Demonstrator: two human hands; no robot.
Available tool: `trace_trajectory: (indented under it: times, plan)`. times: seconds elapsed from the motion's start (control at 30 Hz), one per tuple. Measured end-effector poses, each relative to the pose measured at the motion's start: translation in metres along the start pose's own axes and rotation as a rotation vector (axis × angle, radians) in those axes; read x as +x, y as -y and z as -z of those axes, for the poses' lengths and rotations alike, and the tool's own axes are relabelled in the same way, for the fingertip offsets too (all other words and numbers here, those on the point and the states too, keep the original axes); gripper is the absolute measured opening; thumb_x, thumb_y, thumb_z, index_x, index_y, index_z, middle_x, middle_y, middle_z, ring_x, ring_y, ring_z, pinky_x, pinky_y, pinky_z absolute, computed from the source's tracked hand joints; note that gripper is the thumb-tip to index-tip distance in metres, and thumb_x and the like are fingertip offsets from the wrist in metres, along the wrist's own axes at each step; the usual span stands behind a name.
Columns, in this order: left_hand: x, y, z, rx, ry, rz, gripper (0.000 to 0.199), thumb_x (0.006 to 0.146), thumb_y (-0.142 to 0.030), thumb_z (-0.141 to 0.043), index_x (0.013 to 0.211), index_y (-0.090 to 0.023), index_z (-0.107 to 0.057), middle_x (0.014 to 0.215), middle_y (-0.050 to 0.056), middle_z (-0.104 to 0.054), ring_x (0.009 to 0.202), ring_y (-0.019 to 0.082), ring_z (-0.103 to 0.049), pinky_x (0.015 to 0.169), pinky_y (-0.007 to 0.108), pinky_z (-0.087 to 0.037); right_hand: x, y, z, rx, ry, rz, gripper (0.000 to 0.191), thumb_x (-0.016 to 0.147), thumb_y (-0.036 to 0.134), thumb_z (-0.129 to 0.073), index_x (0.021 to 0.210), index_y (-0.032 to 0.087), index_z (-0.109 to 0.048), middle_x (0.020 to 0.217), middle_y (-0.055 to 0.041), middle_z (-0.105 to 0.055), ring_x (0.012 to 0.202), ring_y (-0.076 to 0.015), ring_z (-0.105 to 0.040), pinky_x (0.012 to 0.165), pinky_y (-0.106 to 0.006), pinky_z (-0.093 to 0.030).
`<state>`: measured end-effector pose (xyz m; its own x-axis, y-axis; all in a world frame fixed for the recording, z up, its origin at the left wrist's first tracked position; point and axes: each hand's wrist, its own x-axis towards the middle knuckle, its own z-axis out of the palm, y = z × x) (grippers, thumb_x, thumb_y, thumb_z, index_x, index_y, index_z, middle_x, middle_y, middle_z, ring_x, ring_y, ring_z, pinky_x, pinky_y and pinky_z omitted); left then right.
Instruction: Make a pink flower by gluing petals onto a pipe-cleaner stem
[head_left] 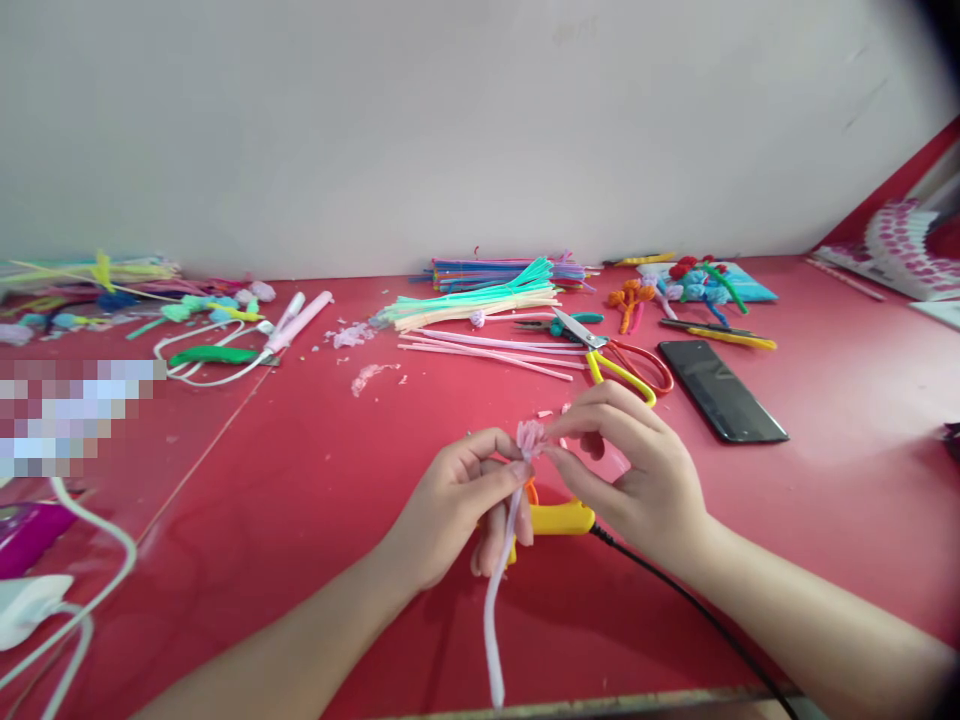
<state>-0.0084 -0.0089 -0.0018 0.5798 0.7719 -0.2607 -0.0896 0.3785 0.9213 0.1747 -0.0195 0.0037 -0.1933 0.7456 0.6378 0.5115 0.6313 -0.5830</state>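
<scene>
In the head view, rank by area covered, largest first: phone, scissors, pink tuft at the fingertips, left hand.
1. Left hand
2. Phone
3. Scissors
4. Pink tuft
Apparent size only; the left hand is nearer the camera than the phone.

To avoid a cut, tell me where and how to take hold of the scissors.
Take the scissors by the red and yellow handles, probably with the right hand from the near right side, once it leaves the pink tuft. The handles lie nearer, toward the right, while the blades point away to the left, so this approach should avoid them.
</scene>
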Motion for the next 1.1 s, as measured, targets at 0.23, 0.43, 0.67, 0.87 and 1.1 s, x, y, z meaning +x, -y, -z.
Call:
trace_trajectory:
  times: [0.23, 0.43, 0.67, 0.87, 1.1]
  plan:
    - [-0.0003, 0.0005, -0.0011, 0.039, -0.017, -0.041, 0.015, 0.089, -0.026, -0.051, 0.077, -0.017, -0.051, 0.053, 0.002, -0.067, 0.025, 0.003, -0.043, 0.029, 0.010, -0.032, 0.0016, -0.0024, -0.0024, -0.040, 0.006, 0.045, 0.009, 0.082, 0.010, -0.058, 0.084, 0.018, -0.062, 0.078, -0.0030, -0.058, 0.069, -0.0124, -0.054, 0.061, -0.027, -0.047]
    - [-0.0009, -0.0009, -0.0014, 0.067, -0.026, -0.055, 0.014, 0.089, -0.025, -0.050, 0.077, -0.017, -0.052, 0.053, 0.001, -0.067, 0.025, 0.003, -0.043, 0.031, 0.011, -0.033, 0.0011, -0.0034, -0.0015, -0.086, -0.011, 0.108, 0.009, 0.083, 0.011, -0.057, 0.084, 0.019, -0.061, 0.078, -0.0035, -0.057, 0.070, -0.0132, -0.054, 0.060, -0.028, -0.047]
    - [-0.0010, -0.0017, -0.0024, 0.089, -0.042, -0.048, 0.014, 0.088, -0.025, -0.051, 0.077, -0.017, -0.052, 0.052, 0.001, -0.067, 0.025, 0.004, -0.042, 0.030, 0.012, -0.032, -0.0012, -0.0038, -0.0005, -0.119, -0.004, 0.132, 0.010, 0.081, 0.009, -0.057, 0.084, 0.018, -0.061, 0.079, -0.0040, -0.057, 0.068, -0.0133, -0.052, 0.060, -0.028, -0.046]
    - [-0.0003, -0.0007, -0.0008, 0.053, -0.038, -0.003, 0.016, 0.088, -0.028, -0.052, 0.077, -0.016, -0.053, 0.051, 0.001, -0.066, 0.025, 0.004, -0.042, 0.031, 0.013, -0.035, -0.0006, -0.0040, -0.0003, -0.100, 0.002, 0.113, 0.014, 0.080, 0.009, -0.057, 0.090, 0.019, -0.061, 0.080, -0.0039, -0.057, 0.071, -0.0144, -0.054, 0.063, -0.029, -0.047]
    - [-0.0011, -0.0007, -0.0004, 0.117, -0.042, -0.025, 0.015, 0.089, -0.027, -0.050, 0.079, -0.016, -0.053, 0.054, 0.001, -0.067, 0.026, 0.004, -0.044, 0.031, 0.012, -0.033, 0.0003, -0.0038, -0.0010, -0.120, 0.023, 0.139, 0.015, 0.083, 0.008, -0.053, 0.088, 0.020, -0.060, 0.079, -0.0038, -0.059, 0.069, -0.0145, -0.053, 0.061, -0.030, -0.046]
